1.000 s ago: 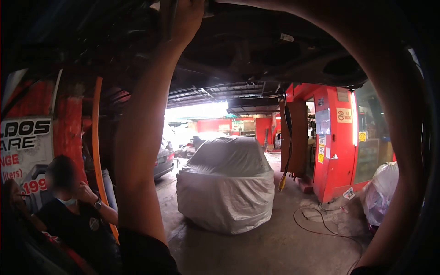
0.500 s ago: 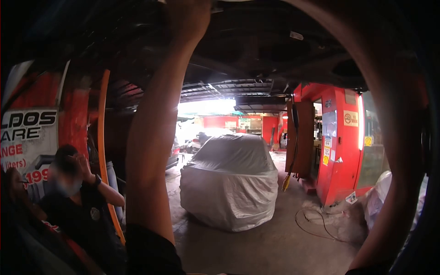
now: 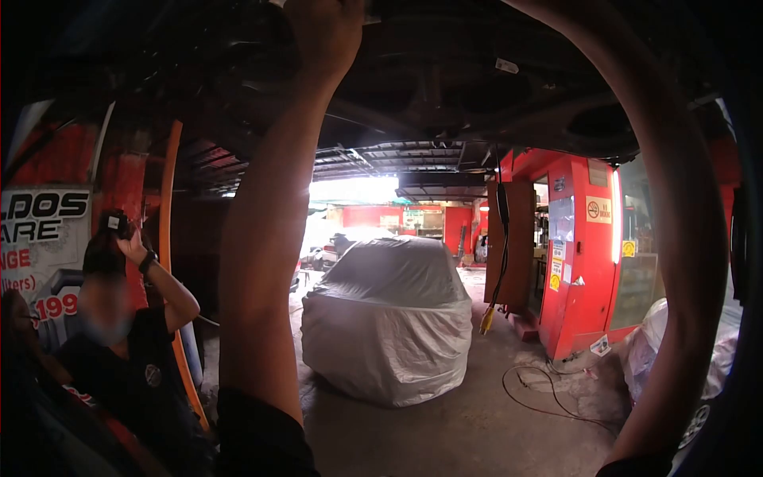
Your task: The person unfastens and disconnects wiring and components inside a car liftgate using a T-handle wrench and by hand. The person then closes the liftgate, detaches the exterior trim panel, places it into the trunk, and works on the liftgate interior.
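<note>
My left hand is raised to the top edge of the view with its fingers curled closed. What they hold, if anything, is lost in the dark there. Just above spreads a dark structure with recesses and a small white label; whether it is a vehicle's underside or a raised hood I cannot tell. My right forearm arcs up the right side and leaves through the top edge, so the right hand is out of sight.
A car under a grey cover stands ahead. At left, near an orange post, a person raises a small dark object. A hanging cable, red wall, floor hose and plastic-wrapped item are at right.
The view has shifted slightly, moving the background left. The person at left has lifted a hand from the forehead to above the head, with a dark object in it. My arms stay raised.
</note>
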A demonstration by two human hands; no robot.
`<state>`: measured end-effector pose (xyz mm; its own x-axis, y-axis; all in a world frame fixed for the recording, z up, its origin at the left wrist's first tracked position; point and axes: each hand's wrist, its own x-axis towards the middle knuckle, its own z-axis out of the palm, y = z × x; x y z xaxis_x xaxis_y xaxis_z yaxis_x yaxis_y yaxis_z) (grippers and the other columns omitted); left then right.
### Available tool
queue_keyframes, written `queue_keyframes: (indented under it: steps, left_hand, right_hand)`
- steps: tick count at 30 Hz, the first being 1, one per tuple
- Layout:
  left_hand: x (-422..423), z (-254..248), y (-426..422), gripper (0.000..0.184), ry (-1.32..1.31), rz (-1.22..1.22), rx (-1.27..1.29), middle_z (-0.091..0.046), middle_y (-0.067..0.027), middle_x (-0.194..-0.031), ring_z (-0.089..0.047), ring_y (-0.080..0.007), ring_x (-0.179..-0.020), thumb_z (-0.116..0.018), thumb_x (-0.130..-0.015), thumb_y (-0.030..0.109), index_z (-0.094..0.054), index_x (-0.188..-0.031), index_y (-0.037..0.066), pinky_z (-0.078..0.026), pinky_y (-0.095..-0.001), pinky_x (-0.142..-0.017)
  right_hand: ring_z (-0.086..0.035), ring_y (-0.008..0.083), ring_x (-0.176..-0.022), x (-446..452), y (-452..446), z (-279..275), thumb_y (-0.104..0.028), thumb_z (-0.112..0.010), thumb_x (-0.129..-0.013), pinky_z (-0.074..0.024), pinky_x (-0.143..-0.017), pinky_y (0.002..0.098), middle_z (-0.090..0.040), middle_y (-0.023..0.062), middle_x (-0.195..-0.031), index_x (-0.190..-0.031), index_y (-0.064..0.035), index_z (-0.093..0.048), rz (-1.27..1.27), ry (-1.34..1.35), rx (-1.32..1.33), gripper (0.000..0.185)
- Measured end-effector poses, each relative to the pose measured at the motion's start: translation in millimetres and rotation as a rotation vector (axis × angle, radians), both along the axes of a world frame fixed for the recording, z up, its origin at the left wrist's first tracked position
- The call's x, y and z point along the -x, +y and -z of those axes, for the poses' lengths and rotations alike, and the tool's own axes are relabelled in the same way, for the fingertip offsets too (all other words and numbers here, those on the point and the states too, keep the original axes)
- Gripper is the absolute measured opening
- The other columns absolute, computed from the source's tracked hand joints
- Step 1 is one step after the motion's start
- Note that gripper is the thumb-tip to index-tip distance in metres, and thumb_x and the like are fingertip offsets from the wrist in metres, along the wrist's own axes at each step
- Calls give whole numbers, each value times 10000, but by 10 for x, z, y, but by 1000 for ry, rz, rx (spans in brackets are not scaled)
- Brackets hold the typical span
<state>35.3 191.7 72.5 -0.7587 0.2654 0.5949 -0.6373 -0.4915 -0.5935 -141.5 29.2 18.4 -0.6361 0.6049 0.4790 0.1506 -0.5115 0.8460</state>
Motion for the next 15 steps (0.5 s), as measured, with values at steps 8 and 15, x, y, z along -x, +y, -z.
queue_keyframes:
  steps: [8,15]
  left_hand:
    - [92,80,-131,220,-59,38,26,-730,-127,-780,-635,-184,-632,-733,-941,208,-743,-959,-11,-509,-369,-639]
    - [-82,-166,-119,240,72,-194,177,-702,-158,-766,-631,-237,-668,-678,-977,218,-727,-943,-14,-499,-377,-707]
  right_hand:
    - [-572,107,-528,-135,-51,220,-226,-580,-1040,-502,-528,276,-680,84,-724,-918,-2,-746,-309,-69,-129,304]
    - [-641,220,-618,-12,583,555,-269,-665,-980,-537,-609,380,-666,140,-743,-866,24,-653,-251,695,-491,315]
